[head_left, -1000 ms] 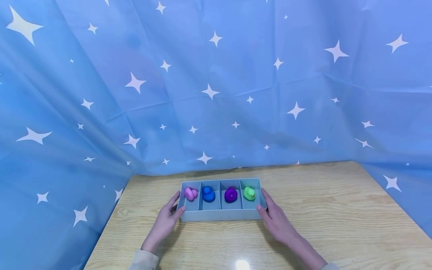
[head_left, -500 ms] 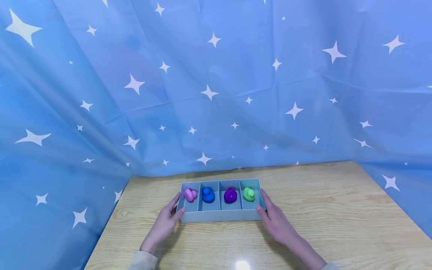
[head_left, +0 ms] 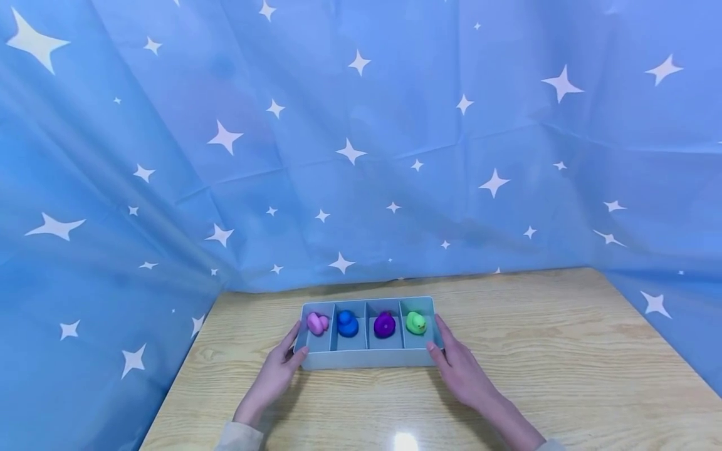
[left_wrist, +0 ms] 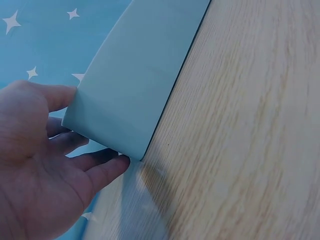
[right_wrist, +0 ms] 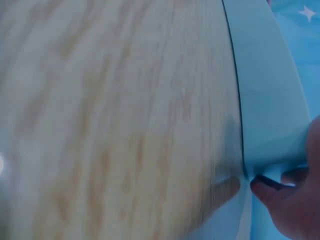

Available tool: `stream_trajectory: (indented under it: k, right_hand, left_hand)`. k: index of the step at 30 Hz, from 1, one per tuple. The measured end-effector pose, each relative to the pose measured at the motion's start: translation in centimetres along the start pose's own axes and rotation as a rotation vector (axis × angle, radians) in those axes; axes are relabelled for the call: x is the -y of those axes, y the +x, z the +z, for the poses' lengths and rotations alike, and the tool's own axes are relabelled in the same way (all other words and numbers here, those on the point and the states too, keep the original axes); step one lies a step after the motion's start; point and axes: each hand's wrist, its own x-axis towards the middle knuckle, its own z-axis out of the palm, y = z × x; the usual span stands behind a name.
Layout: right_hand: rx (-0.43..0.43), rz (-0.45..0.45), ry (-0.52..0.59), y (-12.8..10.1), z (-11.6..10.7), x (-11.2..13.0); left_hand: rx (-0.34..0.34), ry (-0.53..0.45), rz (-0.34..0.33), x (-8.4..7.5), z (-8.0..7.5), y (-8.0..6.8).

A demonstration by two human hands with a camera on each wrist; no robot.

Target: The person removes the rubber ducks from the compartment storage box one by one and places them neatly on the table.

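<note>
A grey-blue divided box (head_left: 369,359) sits on the wooden table, one small rubber duck in each compartment. From left to right these are a pink duck (head_left: 316,324), a blue duck (head_left: 347,324), a purple duck (head_left: 385,326) and a green duck (head_left: 416,323). My left hand (head_left: 274,373) holds the box's left end, thumb at the front corner; the left wrist view shows its fingers along the end wall (left_wrist: 135,75). At the opposite end, my right hand (head_left: 464,373) grips in the same way, its thumb on the front rim. In the right wrist view its fingertips are at the bottom corner.
The pale wooden table (head_left: 564,351) extends on both sides of the box and in front of it. A blue curtain (head_left: 316,125) with white stars hangs behind the table and along its sides. Light reflects off the table near the front.
</note>
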Motion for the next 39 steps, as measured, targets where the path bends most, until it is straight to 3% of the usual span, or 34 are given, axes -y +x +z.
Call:
stream_trajectory:
  k: [14, 31, 39]
  right_hand:
    - [0.032, 0.008, -0.028, -0.1, 0.6, 0.9]
    - [0.036, 0.02, -0.073, -0.4, 0.4, 1.0]
    - [0.034, 0.006, -0.072, -0.4, 0.2, 0.9]
  left_hand:
    - [0.001, 0.036, -0.037, -0.4, -1.1, -1.1]
    - [0.008, 0.051, -0.003, 0.5, -0.6, -1.0]
    - [0.012, 0.024, -0.026, 1.0, -0.4, -0.7]
